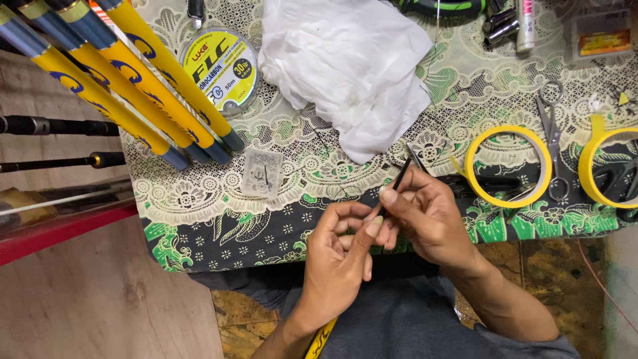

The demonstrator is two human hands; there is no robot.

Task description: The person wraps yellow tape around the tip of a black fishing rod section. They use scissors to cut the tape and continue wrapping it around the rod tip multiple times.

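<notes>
rods point(126, 73): lying at 10 o'clock, yellow and blue butts fanning across the cloth point(199, 199)
spool point(219, 66): sitting at 11 o'clock, just beside the rod butts
packet point(262, 172): small clear one, lying at 9 o'clock of the hands, near
rag point(345, 66): white, lying crumpled at 12 o'clock
left hand point(339, 256): curling nearly closed, thumb and forefinger pinching the lower end of the thin black tip point(401, 178)
tip: sticking out toward 1 o'clock, sitting between both hands over the table's near edge
right hand point(425, 216): closing in from 3 o'clock, thumb and fingers pinching the same tip just above the left grip; fingers curled, not a fist
step, my read: fine work on the tip; going well means keeping the pinches close together, bracing wrists on the edge, not bending the thin section
tape rolls point(508, 166): two yellow ones lying at 3 o'clock
scissors point(551, 133): lying across the nearer roll
detail between fingertips: too small, cannot tell
</notes>
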